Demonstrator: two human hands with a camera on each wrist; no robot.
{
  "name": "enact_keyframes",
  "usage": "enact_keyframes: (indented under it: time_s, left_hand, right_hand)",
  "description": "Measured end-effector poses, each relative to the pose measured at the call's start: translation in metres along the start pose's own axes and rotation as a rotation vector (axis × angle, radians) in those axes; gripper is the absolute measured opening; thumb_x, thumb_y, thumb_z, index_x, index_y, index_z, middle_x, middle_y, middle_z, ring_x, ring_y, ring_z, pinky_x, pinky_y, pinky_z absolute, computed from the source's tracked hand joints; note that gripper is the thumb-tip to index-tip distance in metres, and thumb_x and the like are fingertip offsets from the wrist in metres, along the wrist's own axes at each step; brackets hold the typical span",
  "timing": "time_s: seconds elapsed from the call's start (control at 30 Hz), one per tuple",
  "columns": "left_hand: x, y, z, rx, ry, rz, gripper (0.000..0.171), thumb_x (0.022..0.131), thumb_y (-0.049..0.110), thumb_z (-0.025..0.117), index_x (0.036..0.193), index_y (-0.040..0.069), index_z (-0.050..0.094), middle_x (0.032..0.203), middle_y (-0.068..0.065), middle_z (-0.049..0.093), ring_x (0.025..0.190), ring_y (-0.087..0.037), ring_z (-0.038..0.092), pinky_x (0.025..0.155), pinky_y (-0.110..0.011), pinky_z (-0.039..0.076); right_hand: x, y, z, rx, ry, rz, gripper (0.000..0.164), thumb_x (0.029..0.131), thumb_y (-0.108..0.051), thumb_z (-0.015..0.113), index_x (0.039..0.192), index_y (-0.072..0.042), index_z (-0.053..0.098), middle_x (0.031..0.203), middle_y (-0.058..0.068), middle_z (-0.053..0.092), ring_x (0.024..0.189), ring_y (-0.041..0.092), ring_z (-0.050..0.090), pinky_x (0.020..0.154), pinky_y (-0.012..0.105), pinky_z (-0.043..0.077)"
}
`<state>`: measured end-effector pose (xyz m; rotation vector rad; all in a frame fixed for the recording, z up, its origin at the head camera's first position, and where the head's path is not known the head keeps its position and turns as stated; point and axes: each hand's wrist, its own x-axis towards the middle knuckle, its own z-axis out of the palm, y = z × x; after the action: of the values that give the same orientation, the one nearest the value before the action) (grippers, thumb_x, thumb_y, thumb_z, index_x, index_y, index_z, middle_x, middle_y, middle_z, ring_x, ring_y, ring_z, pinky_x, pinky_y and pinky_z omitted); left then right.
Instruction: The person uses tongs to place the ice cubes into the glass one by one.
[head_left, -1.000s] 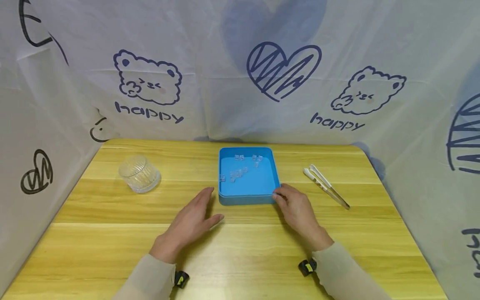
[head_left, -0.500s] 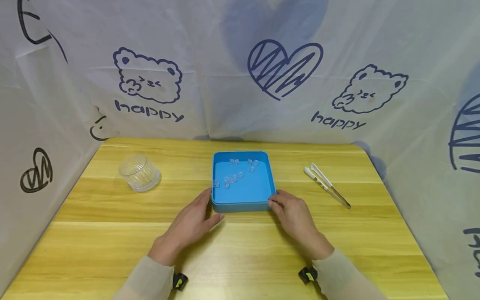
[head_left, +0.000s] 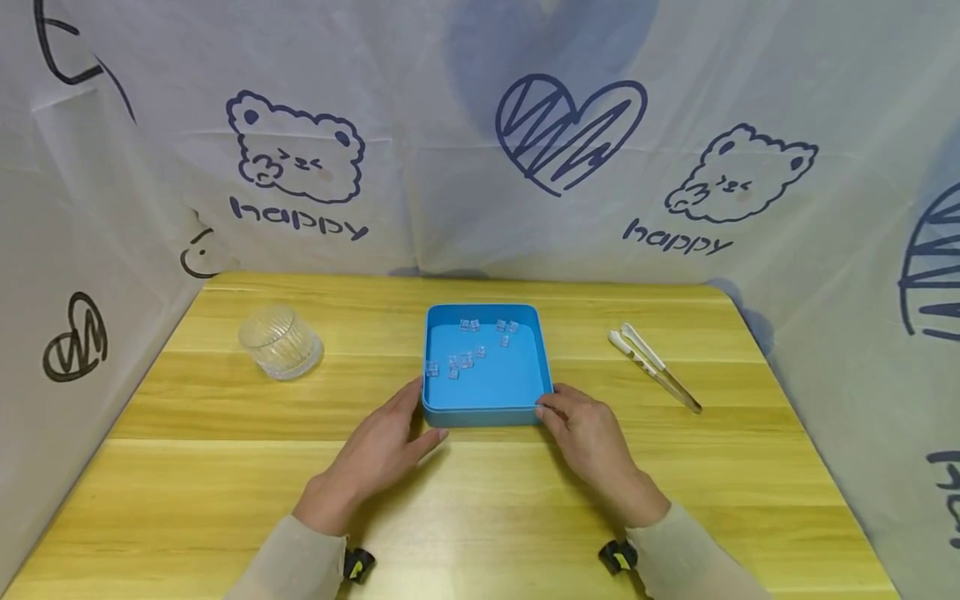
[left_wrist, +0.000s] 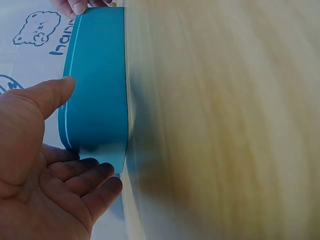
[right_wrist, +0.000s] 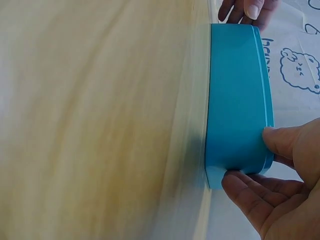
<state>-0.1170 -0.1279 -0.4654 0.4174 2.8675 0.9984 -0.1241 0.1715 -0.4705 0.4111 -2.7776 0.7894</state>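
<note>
- The tray [head_left: 487, 418] sat flat on the counter [head_left: 480, 517] between the two hands, near their fingertips.
- The right hand [head_left: 600, 437] pinched the tray's near right corner, thumb on the front wall and fingers along the side — a hold that likely suited steering it without covering its inside.
- The left hand [head_left: 375, 446] lay along the other side, fingers fairly straight and thumb spread off toward the front; it seemed to steady rather than grip, though whether the thumb touched I could not tell.
- Clear cubes [head_left: 467, 360] lay loose in the tray, mostly toward the left hand and the far wall; the raised rim presumably kept them in.
- The glass [head_left: 281, 342] stood upright beyond the left hand, out to its left, well apart from the tray.
- The tongs [head_left: 654, 368] lay beyond the right hand, out to its right, metal end nearer the person — perhaps set there for reach.
- Past the tray, the counter's far edge met a cloth [head_left: 435, 167], leaving only a narrow strip; toward the wrists, room to slide was wider.
</note>
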Motion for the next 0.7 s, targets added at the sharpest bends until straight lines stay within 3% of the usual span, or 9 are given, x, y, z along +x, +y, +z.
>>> enact_keyframes:
  time_s: [0.47, 0.7]
  left_hand:
    - [-0.0009, 0.0008, 0.0007, -0.025, 0.010, -0.010, 0.092, 0.097, 0.043, 0.075, 0.167, 0.009, 0.026, 0.168, -0.017, 0.038, 0.153, -0.037, 0.041, 0.123, -0.057, 0.037]
    - [-0.0073, -0.0033, -0.0055, -0.010, 0.039, -0.096, 0.086, 0.098, 0.043, 0.073, 0.164, 0.004, 0.032, 0.164, -0.022, 0.042, 0.151, -0.042, 0.042, 0.122, -0.059, 0.036]
  right_hand:
    - [-0.0021, -0.0028, -0.0019, -0.002, 0.028, 0.003, 0.021, 0.097, -0.016, 0.077, 0.114, -0.005, 0.080, 0.126, 0.022, 0.074, 0.114, 0.038, 0.073, 0.097, 0.055, 0.059]
    - [-0.0044, -0.0039, -0.0031, 0.010, 0.071, -0.021, 0.031, 0.096, -0.017, 0.079, 0.122, 0.000, 0.075, 0.130, 0.023, 0.070, 0.117, 0.039, 0.069, 0.098, 0.056, 0.058]
